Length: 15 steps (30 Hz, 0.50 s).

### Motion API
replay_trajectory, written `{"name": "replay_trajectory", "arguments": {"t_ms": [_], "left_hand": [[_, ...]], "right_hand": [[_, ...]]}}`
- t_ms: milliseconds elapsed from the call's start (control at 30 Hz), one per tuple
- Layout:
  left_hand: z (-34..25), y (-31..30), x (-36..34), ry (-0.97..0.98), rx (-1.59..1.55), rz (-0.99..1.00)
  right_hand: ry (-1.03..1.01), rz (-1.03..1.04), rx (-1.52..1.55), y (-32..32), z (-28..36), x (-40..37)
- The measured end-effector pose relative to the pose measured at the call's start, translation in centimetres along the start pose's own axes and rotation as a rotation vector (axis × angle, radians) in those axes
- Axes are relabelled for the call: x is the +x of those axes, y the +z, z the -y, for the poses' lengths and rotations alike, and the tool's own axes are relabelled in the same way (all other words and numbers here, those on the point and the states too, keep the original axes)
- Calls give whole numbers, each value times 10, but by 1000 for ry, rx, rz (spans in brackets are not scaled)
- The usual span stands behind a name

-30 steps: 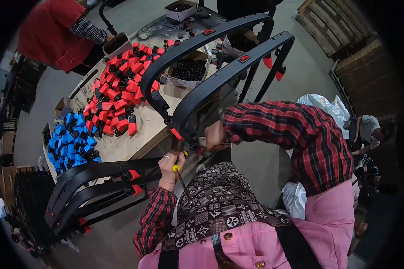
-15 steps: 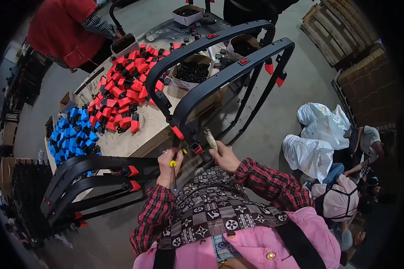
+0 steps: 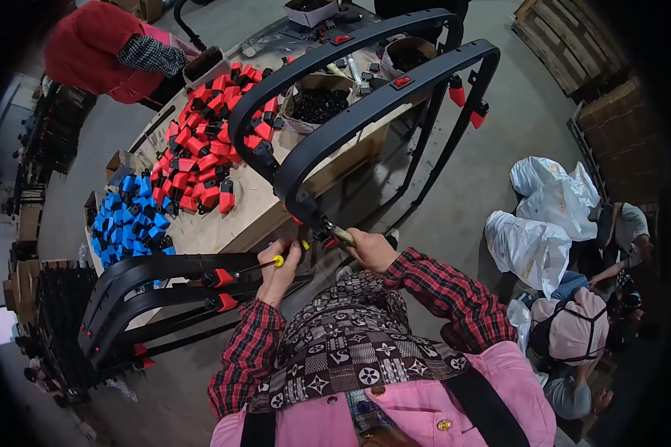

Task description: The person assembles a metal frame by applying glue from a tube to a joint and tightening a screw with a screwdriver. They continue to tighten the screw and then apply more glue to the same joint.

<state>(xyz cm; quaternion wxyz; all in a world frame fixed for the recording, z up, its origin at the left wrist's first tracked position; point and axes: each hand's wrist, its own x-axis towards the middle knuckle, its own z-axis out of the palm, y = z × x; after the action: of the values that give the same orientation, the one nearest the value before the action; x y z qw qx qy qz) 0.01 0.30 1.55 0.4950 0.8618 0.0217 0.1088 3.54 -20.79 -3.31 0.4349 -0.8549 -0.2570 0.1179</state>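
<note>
Fingers closed, my left hand (image 3: 278, 271) grips a screwdriver (image 3: 278, 261) with a yellow part on its handle; its shaft points left toward a red clip on the lower black frames (image 3: 149, 299). My right hand (image 3: 373, 249) is wrapped round a pale, worn tool handle (image 3: 344, 235), whose tip meets the lower end of the large curved black frame (image 3: 365, 119). A red clip (image 3: 329, 242) sits at that end, partly hidden by the tool. The frame leans over the table edge in front of me.
The wooden table (image 3: 255, 203) bears red caps (image 3: 201, 156), blue caps (image 3: 127, 223) and boxes of small black parts (image 3: 319, 106). A person in red (image 3: 101, 52) stands at the far left. White sacks (image 3: 529, 249) and seated people are at the right, below pallets (image 3: 570, 45).
My right hand has brought the pale handle down against the frame's end. The screwdriver in my left hand has swung from pointing down to pointing left. The view has shifted slightly.
</note>
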Motion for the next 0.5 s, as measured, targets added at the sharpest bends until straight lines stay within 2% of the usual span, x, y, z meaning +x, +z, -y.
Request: {"name": "replay_trajectory", "arguments": {"t_ms": [100, 133, 200, 233, 300, 433, 500], "left_hand": [[11, 7, -6, 71, 21, -90], [10, 9, -5, 68, 10, -84], [8, 6, -5, 101, 62, -88], [8, 6, -5, 96, 57, -87], [8, 4, -3, 209, 102, -84], [10, 4, -2, 288, 146, -102], [7, 5, 1, 360, 146, -126]], "right_hand": [[153, 274, -132, -21, 9, 3], [164, 275, -138, -30, 14, 5], [228, 423, -146, -43, 26, 9], [233, 427, -148, -47, 29, 11], [183, 477, -177, -57, 34, 17], [234, 542, -195, -77, 72, 44], [407, 896, -284, -92, 95, 76]]}}
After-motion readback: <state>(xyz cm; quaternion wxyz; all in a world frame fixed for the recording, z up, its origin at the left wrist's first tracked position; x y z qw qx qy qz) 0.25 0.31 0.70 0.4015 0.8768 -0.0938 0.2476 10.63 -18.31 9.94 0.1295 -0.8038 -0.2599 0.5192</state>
